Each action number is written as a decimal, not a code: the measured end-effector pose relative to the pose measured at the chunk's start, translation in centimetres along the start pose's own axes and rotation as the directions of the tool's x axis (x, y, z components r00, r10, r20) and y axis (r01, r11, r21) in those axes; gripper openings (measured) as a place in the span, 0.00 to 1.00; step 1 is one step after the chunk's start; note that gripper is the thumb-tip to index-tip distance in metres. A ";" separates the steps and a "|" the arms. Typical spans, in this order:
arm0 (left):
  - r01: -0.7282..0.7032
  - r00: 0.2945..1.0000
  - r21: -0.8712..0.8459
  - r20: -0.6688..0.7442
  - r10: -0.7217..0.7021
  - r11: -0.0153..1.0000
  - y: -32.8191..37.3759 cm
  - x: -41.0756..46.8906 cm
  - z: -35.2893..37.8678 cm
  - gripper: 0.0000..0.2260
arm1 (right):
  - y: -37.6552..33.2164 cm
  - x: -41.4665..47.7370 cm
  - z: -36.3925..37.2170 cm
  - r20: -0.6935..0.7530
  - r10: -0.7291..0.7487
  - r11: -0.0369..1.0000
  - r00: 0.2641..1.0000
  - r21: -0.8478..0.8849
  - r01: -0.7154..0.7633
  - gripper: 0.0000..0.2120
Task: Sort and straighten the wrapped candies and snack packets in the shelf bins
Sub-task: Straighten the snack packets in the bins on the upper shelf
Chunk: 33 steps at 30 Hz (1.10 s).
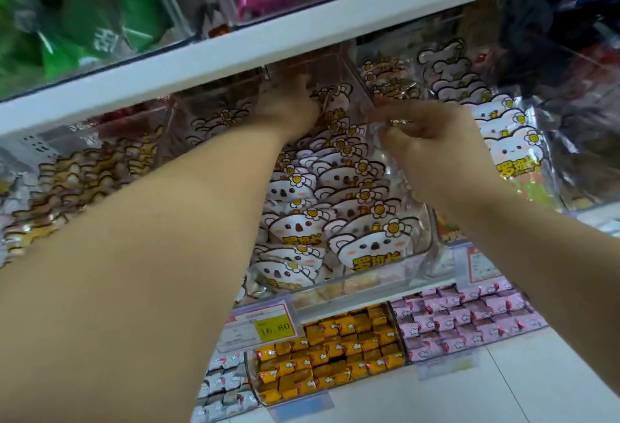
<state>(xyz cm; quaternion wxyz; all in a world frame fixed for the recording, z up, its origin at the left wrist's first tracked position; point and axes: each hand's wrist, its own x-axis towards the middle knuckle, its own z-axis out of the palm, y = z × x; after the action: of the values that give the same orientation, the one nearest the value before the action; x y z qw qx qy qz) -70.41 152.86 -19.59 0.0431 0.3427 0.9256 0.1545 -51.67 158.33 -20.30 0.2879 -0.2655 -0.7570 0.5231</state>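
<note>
Centre of the frame, under the white shelf edge (235,53), both bare arms reach up into the clear bin (419,255) packed with koala packets (365,248), which stand in overlapping rows from the front wall to the back. Left hand (285,110) is deep at the rear of that bin, its back to the camera, fingers buried among the packets and under the shelf, so I can't tell whether they grip anything. Right hand (436,147), just right of centre, has its fingers curled tight, thumb and fingertips pinching the crinkly clear top of a single packet (391,124) at the bin's right wall. Right of it, a neighbouring bin holds white bear packets (513,151); at the left, brown-edged packets (84,174) heap up. Lower down the frame, gold candies (335,349) sit beside pink candies (469,315) and silver candies (221,385), with a yellow price tag (268,325) clipped above.
</note>
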 end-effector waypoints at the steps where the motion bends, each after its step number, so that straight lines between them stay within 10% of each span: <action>1: 0.008 1.000 0.046 0.002 -0.008 0.999 0.1 0.3 0.1 0.23 | 0.1 0.0 0.0 0.000 -0.001 1.000 1.000 0.008 0.001 0.12; 11: 0.104 0.995 0.260 -0.026 -0.100 0.960 1.2 1.0 1.4 0.17 | -0.2 -0.2 -0.3 0.017 -0.014 1.000 1.000 -0.003 0.014 0.12; 25: 0.190 0.911 -0.225 -0.322 -0.258 0.955 0.4 -2.6 0.8 0.11 | 0.1 -0.1 -0.2 -0.002 -0.008 1.000 1.000 -0.019 0.008 0.12; 33: 0.052 0.860 -0.096 -0.501 -0.093 0.994 0.7 -3.8 1.4 0.10 | -0.1 -0.2 -0.2 -0.021 -0.007 1.000 1.000 -0.008 0.007 0.10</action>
<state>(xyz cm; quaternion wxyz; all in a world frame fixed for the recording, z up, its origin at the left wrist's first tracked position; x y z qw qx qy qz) -66.85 151.30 -20.81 -0.1811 0.2532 0.9102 0.2733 -51.45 158.30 -20.23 0.2967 -0.2693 -0.7569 0.5163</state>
